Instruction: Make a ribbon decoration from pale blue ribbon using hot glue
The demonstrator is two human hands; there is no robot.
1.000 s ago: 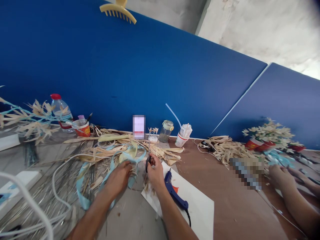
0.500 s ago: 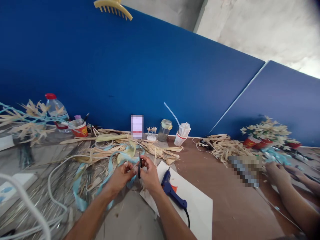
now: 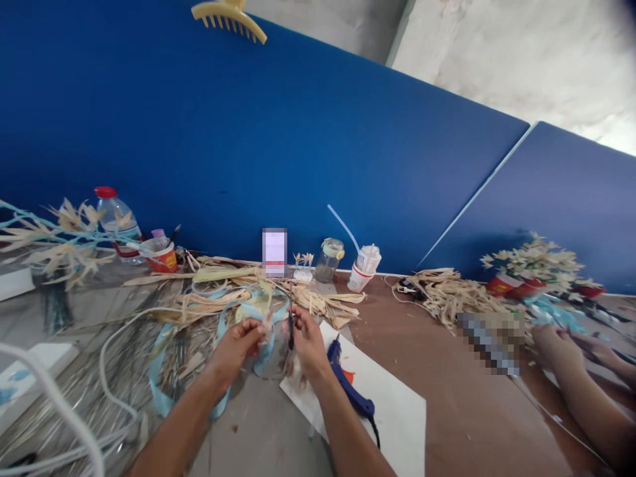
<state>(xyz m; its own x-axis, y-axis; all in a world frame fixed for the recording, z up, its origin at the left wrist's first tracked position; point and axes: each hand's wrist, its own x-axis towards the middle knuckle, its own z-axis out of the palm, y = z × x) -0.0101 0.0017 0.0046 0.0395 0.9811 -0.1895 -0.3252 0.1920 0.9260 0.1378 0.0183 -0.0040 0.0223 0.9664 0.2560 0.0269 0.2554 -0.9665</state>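
Note:
A pair of dark scissors (image 3: pixel 291 324) points upward in my right hand (image 3: pixel 307 341), whose fingers are wrapped round the handles. To its left, my left hand (image 3: pixel 242 341) pinches a small pale piece (image 3: pixel 267 322) that looks like dried husk; its exact shape is blurred. A light blue ribbon (image 3: pixel 159 387) loops over the table behind and left of my hands. Dried husk strips (image 3: pixel 213 305) lie beyond them. The blue glue gun (image 3: pixel 348 384) rests on a white board (image 3: pixel 397 411) to the right of my right forearm.
White cables (image 3: pixel 104 358) and thin wires cover the left side. A bottle (image 3: pixel 119 225), red cup (image 3: pixel 161 255), phone (image 3: pixel 275 253), glass jar (image 3: pixel 328 262) and white cup (image 3: pixel 361 275) line the blue partition. At far right, another person's hands (image 3: pixel 559 351) work beside a husk pile (image 3: pixel 447 298).
My hands have moved apart. The scissors have shifted slightly right with my right hand, and the pale piece now shows between my hands.

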